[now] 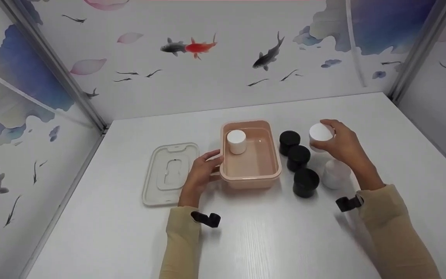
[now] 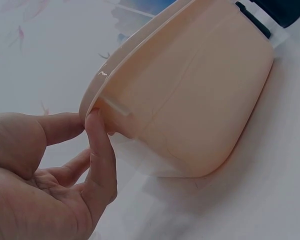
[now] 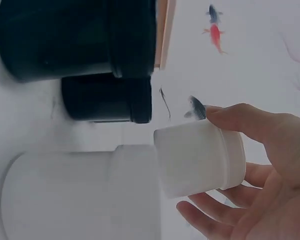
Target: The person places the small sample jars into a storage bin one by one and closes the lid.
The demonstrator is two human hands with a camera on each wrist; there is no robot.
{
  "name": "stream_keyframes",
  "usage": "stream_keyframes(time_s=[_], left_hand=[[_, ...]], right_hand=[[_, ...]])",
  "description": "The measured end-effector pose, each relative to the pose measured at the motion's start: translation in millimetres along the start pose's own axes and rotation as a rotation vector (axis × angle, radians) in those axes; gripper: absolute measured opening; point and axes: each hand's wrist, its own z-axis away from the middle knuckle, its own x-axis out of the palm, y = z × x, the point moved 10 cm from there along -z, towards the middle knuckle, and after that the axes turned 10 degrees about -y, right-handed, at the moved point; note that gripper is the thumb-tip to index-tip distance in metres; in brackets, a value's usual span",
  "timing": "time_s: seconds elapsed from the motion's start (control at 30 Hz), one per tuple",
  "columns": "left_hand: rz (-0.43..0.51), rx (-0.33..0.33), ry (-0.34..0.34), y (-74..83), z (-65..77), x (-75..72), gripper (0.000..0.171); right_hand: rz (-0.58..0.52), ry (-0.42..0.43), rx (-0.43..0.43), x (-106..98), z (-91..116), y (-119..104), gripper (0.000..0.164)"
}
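- Surface: white, faint wood grain at the near side, back edge running along a white wall panel [image 1: 223, 89]. Panels left and right too, metal posts [image 1: 58, 69] at the corners.
- Held white jar [image 3: 190, 157]: off the surface, right of the black jars, bottom about level with the top of the standing white jar.
- Right hand [image 1: 343, 141]: thumb and fingers curved round that jar, spread only to its width.
- Pink box [image 1: 250, 178]: uncovered, mid-surface. Second white jar [image 1: 237, 142] upright inside, far left corner.
- Left hand [image 1: 203, 168]: thumb and finger nipped together on the box's left rim.
- Three black jars [image 1: 298, 157]: upright, slanted row just right of the box.
- Standing white jar [image 1: 336, 176]: upright, beside the nearest black jar, below the right hand; blurry in head view.
- Pale lid [image 1: 151, 174]: flat, left of the box, near corner partly behind the left forearm.
- Tan sleeves [image 1: 389, 217], small black devices [image 1: 209, 220] at both cuffs.
- Wall print: grey fish, one orange fish [image 1: 199, 47], pink petals, blue-violet washes.
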Motion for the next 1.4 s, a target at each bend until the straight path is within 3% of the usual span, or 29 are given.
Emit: stream_keyframes(time_s=[0.2, 0.6, 0.87, 1.07, 1.4], left_hand=[[-0.003, 0.002, -0.013, 2.2, -0.4, 0.3, 0.046], [-0.001, -0.003, -0.01, 1.0, -1.6, -2.1, 0.045], [-0.016, -0.019, -0.004, -0.4, -2.1, -2.2, 0.046], [-0.008, 0.006, -0.01, 1.2, -1.1, -1.8, 0.046], [-0.018, -0.01, -0.006, -1.3, -1.7, -1.8, 0.047]], right_hand=[[-0.021, 0.017, -0.027, 2, 8, -21, 0.079], [-0.042, -0.049, -0.071, 22, 16, -74, 0.083], [-0.01, -0.081, -0.094, 35, 3, -100, 0.077], [0.031, -0.101, -0.132, 44, -11, -115, 0.07], [0.004, -0.19, -0.079, 59, -32, -117, 0.074]])
